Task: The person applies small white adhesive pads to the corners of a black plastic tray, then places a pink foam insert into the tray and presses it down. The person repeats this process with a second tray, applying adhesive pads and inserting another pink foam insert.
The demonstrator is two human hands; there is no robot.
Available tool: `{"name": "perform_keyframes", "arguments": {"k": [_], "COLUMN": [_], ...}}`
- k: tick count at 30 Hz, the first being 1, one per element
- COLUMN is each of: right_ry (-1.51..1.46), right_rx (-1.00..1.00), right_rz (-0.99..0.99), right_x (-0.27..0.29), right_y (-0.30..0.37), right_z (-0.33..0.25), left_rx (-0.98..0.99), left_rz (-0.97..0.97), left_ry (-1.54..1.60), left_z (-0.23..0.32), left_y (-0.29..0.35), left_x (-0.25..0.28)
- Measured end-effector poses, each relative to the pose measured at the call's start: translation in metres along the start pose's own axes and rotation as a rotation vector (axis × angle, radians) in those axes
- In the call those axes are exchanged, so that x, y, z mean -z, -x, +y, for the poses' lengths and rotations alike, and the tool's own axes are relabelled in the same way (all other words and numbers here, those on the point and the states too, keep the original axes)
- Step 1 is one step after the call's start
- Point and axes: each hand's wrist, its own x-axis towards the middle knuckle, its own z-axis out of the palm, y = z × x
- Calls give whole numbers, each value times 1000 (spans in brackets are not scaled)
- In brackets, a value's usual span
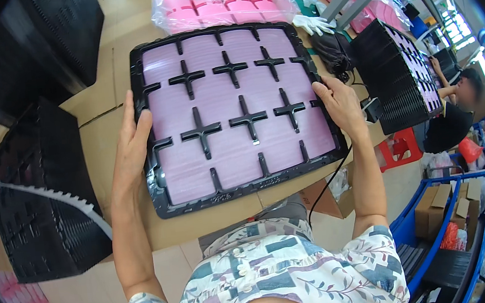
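Note:
In front of me a black plastic tray (229, 198) lies on the cardboard-covered table. Pale lilac sheeting (238, 164) fills it, with black cross-shaped ridges (247, 119) standing through. My left hand (131, 145) rests along the tray's left side, its fingers straight and the thumb apart at the rim. On the opposite side, my right hand (339, 103) grips the rim, thumb on top and the other fingers partly hidden at the outer edge. Whether other trays lie beneath this one, I cannot tell.
Black tray stacks (45, 190) stand at left, and another stack (391, 76) at right, near a person (451, 112). Behind my tray lie plastic-wrapped pink sheets (221, 6) and a white glove (313, 24). A black cable (331, 179) hangs over the table's front edge.

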Motion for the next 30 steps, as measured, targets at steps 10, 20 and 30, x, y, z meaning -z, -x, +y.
{"name": "perform_keyframes", "arguments": {"k": [10, 20, 30], "right_ry": [-700, -66, 349], "right_rx": [-71, -261, -719], "right_rz": [34, 241, 181], "right_x": [31, 235, 271], "right_y": [14, 8, -61], "right_z": [25, 244, 469], "left_rx": [-293, -307, -176], "left_rz": [96, -392, -611], "left_ry": [-64, 147, -160], "left_z": [72, 98, 69], "left_y": [20, -40, -85], "left_x": [-34, -291, -489]}}
